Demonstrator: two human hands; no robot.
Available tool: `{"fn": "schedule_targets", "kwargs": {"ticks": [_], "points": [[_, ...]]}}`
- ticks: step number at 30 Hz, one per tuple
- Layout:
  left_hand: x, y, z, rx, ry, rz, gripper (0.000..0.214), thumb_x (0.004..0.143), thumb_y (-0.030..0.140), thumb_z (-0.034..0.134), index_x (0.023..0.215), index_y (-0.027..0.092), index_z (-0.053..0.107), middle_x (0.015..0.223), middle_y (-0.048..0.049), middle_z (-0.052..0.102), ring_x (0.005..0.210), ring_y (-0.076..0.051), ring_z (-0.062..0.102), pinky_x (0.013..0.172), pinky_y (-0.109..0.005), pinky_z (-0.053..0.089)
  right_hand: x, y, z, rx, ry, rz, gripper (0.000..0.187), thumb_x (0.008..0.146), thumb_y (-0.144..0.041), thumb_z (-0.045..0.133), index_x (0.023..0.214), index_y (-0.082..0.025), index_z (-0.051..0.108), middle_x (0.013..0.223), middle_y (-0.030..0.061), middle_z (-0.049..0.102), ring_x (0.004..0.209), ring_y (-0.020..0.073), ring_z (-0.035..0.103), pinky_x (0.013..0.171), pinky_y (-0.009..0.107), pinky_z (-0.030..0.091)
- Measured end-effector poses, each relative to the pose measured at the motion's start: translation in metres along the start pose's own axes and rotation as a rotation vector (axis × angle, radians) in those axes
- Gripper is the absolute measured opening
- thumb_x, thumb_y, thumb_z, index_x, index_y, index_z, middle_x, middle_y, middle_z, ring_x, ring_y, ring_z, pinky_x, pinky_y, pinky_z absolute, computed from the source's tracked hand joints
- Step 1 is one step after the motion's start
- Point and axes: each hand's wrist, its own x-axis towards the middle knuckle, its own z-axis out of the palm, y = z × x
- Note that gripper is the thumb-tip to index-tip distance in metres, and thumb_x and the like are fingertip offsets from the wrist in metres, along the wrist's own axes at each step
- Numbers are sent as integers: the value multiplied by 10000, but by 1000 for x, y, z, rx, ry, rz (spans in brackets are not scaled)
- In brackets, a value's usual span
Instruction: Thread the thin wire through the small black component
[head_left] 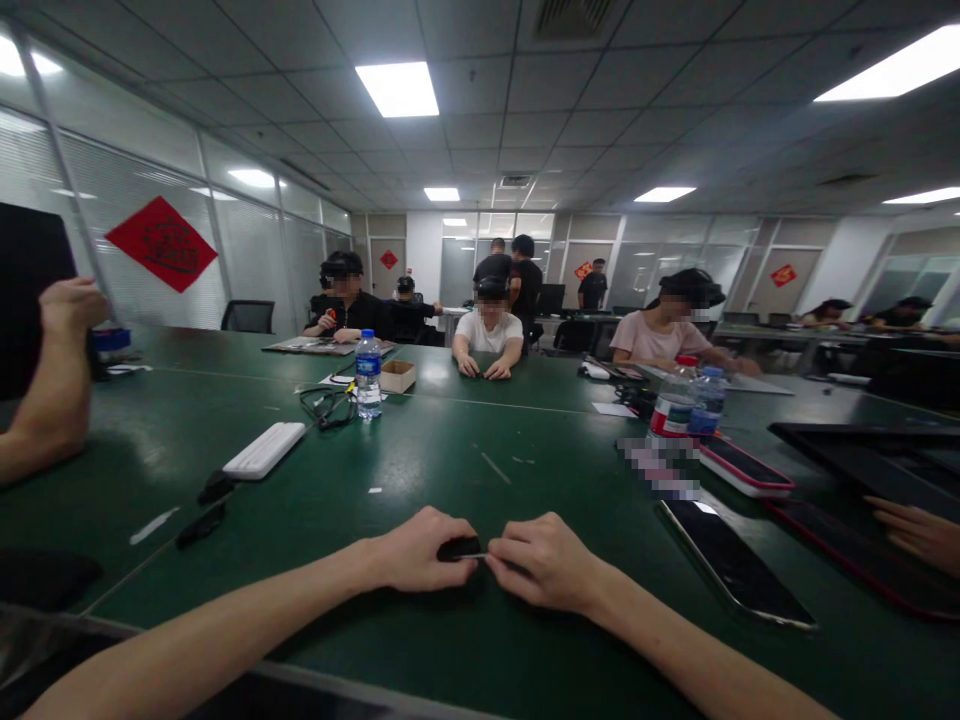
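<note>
Hands pinching small black object (459, 547), left hand (416, 549), right hand (541, 562)

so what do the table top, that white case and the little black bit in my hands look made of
Table top: dark green mat, likely rubber or vinyl, with a dull sheen and pale scuffs. White case: probably moulded plastic, matte, with rounded corners. Small black piece, pinched between left hand and right hand: looks like slightly glossy hard plastic, but too small to be sure.
</note>
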Motion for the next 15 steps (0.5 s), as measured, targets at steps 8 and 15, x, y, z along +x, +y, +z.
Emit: {"fn": "schedule_targets", "kwargs": {"ticks": [8,15], "points": [[2,-11,-6,-33,153,-175,273,880,356,567,994,141,689,752,-7,654,629,-120,558,585,-211,395,-8,18,-15,-35,-17,162,297,990,-256,438,917,-167,712,736,23,646,576,89,533,526,207,339],[3,-13,-3,-33,176,-235,246,862,356,574,955,149,667,680,21,611,583,-114,523,539,-215,356,-2,9,-12,-31,-85,218,263,979,-233,454,976,-166,708,813,26,674,618,88,569,556,197,370]]}}
